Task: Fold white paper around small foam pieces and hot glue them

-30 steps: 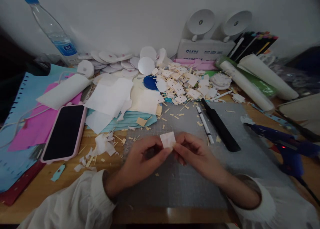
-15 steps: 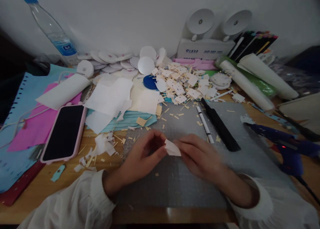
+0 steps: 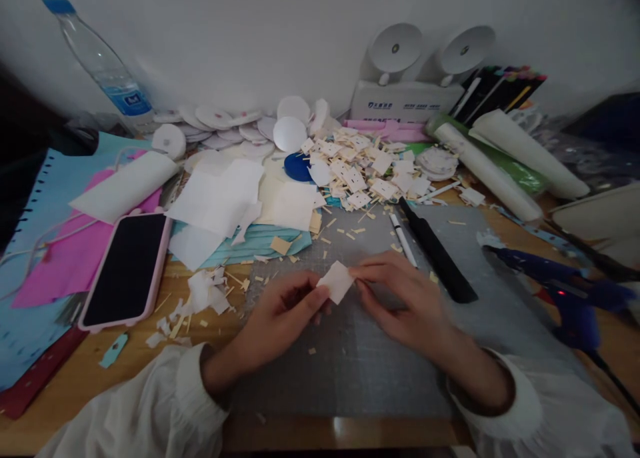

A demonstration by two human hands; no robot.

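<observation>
A small squarish piece of white paper (image 3: 339, 282) is held up over the grey cutting mat (image 3: 320, 391). My left hand (image 3: 280, 318) pinches its lower left side, thumb on top and fingers beneath. At the paper's right corner, my right hand (image 3: 410, 301) has thumb and forefinger closed on the edge; whether something tiny is also between them I cannot tell. Beyond my hands lies a heap of small white paper pieces with thin pale sticks (image 3: 350, 165), some bearing dark marks. A white pen (image 3: 403, 240) and a long black tool (image 3: 440, 255) lie near my right hand.
A blue glue gun (image 3: 555, 278) with a red light rests at the right. To the left are a phone (image 3: 127, 268), paper scraps (image 3: 205, 291) and white sheets (image 3: 215, 195). A water bottle (image 3: 107, 71) and a twin-head lamp (image 3: 407, 101) stand by the wall.
The paper has turned so that its flat face shows more and it looks like a diamond. My right fingers have shifted to its right corner; my left hand keeps its pinch.
</observation>
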